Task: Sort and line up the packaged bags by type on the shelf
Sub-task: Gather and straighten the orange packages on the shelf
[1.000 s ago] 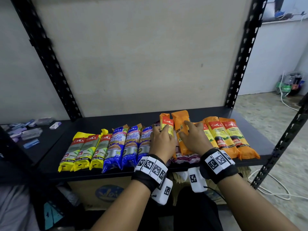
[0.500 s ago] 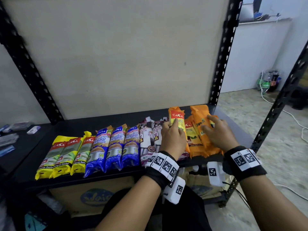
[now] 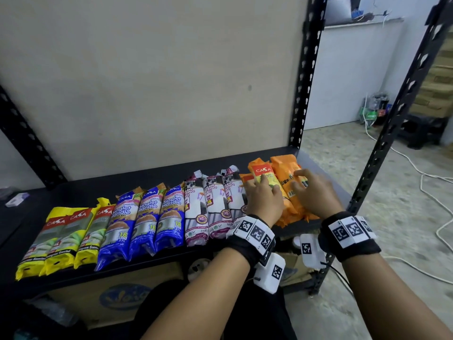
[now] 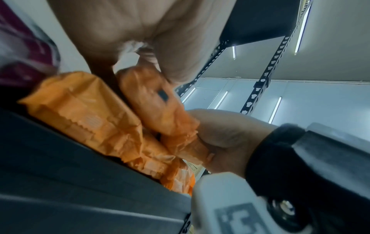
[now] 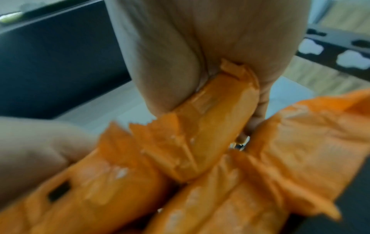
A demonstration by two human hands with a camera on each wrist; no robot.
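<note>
A black metal shelf board (image 3: 81, 192) carries a row of long, crinkly plastic packets lying side by side with their short ends toward the front edge. From the left: three yellow packets with red CASA labels (image 3: 61, 239), three blue packets printed "Singlet Handle" (image 3: 144, 219), three white-and-maroon packets printed "Draw String Bag" (image 3: 210, 209), then a bunch of orange packets (image 3: 289, 204) at the right end of the shelf, less tidy than the rest and partly stacked on one another.

The left hand (image 3: 263, 200) lies on an orange packet with a red CASA label and yellow panel (image 3: 263, 173), fingers curled over its top. In the left wrist view the thumb and fingers clamp round an orange packet.

The right hand (image 3: 316, 192) lies on the plain orange packet showing a barcode (image 3: 285, 177), fingers spread and bent over it. In the blurred right wrist view an orange packet's crimped end sits wedged between the palm and thumb.

A cardboard box with a blue logo (image 3: 122, 295) stands below the shelf.
</note>
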